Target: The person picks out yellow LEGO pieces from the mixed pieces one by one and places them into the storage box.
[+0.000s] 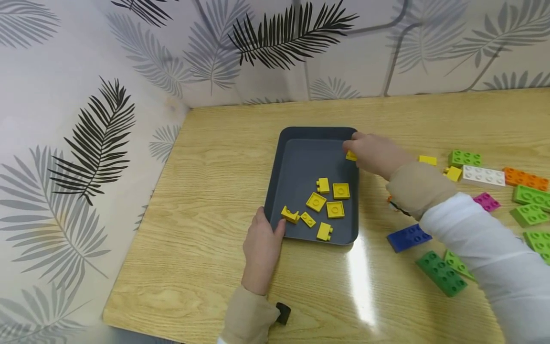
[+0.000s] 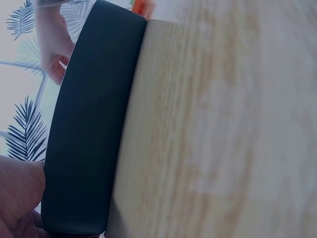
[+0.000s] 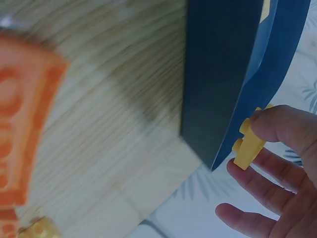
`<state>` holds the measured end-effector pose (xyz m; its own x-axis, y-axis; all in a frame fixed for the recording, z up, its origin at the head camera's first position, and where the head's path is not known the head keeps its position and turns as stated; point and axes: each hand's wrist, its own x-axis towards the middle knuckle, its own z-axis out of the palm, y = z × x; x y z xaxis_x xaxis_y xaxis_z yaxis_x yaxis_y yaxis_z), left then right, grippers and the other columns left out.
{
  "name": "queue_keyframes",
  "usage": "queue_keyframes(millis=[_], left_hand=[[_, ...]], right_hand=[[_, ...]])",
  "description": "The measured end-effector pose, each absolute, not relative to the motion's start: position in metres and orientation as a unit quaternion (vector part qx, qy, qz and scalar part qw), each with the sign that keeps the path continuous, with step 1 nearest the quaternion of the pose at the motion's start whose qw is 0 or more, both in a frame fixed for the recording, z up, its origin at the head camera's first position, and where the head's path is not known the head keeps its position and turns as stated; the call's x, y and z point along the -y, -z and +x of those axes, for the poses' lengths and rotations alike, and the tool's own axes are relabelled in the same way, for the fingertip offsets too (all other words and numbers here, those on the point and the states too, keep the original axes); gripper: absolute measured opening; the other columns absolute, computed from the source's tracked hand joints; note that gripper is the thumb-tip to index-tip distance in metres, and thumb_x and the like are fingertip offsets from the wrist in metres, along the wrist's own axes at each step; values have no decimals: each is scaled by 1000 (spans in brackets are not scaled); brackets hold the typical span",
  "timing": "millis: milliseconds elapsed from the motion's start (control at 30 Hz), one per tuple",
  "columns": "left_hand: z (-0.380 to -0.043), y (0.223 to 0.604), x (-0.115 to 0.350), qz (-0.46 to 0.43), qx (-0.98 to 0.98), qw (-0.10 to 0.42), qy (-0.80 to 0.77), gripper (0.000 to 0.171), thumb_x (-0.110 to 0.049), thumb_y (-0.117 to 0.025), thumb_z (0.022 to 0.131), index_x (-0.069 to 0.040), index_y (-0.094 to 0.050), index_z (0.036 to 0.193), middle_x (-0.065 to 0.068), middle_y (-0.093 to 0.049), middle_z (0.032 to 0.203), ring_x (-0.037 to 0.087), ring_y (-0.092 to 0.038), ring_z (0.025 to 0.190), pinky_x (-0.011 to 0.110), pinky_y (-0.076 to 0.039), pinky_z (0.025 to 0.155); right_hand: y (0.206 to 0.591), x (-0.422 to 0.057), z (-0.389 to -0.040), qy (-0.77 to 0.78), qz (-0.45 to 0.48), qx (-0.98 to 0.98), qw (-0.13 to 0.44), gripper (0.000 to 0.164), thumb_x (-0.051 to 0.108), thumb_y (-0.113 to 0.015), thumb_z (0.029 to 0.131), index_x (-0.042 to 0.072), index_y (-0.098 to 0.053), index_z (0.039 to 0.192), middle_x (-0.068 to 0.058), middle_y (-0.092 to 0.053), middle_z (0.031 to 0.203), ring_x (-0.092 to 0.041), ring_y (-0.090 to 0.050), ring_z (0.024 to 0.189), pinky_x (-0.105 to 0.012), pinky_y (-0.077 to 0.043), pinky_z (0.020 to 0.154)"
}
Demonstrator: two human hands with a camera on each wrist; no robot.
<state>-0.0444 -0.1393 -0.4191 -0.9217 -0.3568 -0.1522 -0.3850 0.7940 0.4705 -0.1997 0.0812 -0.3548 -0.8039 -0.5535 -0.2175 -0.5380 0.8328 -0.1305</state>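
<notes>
A dark grey tray (image 1: 301, 162) stands on the table with several yellow building bricks in its near half, among them a flat square brick (image 1: 341, 191) and a curved yellow brick (image 1: 290, 214). My left hand (image 1: 263, 246) grips the tray's near left corner, thumb over the rim beside the curved brick. At the far right corner, my right hand (image 1: 378, 154) pinches a small yellow brick (image 3: 250, 146) between thumb and fingers, over the tray's rim. The right wrist view shows studs on that brick's side. In the left wrist view, the tray's outer wall (image 2: 94, 119) hides the bricks inside.
Right of the tray lie loose bricks: yellow (image 1: 427, 160), white (image 1: 483, 176), orange (image 1: 526, 178), blue (image 1: 407, 238), dark green (image 1: 441, 273), magenta (image 1: 487, 201) and several light green ones (image 1: 465, 157). The right forearm covers part of them. A leaf-patterned wall (image 1: 240, 48) borders the table's back.
</notes>
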Motion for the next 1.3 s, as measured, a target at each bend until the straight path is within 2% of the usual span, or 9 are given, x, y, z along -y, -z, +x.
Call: queue_keyframes(millis=[200,467,600,700,833,1033,1300], left_hand=[[-44,419,139,-193,-949,24,-250,63,-39,-55,84,1,-36,130,21,-55,119,34,-57,101,51,-51,74],[-45,420,137,-192,-949,31,-249,64,-39,-54,84,0,-36,131,20,-54,122,33,-57,103,50,-51,75],[-45,421,138,-194,-948,33,-250,64,-39,-54,84,0,-36,131,20,-54,122,33,-57,103,51,-51,75],[-45,420,138,-199,-946,36,-253,64,-40,-54,84,0,-35,131,20,-54,123,33,-56,104,51,-50,75],[-46,419,139,-205,-945,38,-253,64,-40,-54,84,-1,-35,132,19,-54,123,33,-56,105,50,-50,76],[-45,419,140,-201,-946,34,-251,64,-39,-54,84,0,-36,131,20,-54,122,34,-57,103,50,-50,75],[-45,419,139,-199,-948,29,-247,64,-40,-55,84,0,-37,130,20,-56,120,33,-58,101,49,-51,73]], right_hand=[[358,-57,-194,35,-310,-942,125,33,7,-63,77,9,-58,110,-14,-56,106,-23,-57,86,-37,-52,78],[367,-27,-183,40,-337,-931,132,36,10,-65,77,10,-57,111,-13,-56,107,-23,-57,87,-38,-51,82],[372,-15,-176,41,-365,-921,129,34,10,-63,78,12,-58,111,-11,-58,108,-24,-57,93,-46,-47,90],[374,-7,-173,38,-389,-912,127,33,10,-63,78,14,-59,110,-10,-59,109,-25,-57,100,-54,-39,98],[374,1,-171,29,-412,-901,136,34,11,-63,78,15,-58,112,-10,-60,113,-25,-55,106,-56,-33,103],[373,4,-169,11,-441,-883,158,38,13,-64,78,15,-56,115,-7,-59,116,-23,-54,109,-55,-33,104],[375,11,-168,3,-463,-872,158,41,14,-66,75,16,-57,115,-6,-60,115,-21,-57,99,-38,-48,90]])
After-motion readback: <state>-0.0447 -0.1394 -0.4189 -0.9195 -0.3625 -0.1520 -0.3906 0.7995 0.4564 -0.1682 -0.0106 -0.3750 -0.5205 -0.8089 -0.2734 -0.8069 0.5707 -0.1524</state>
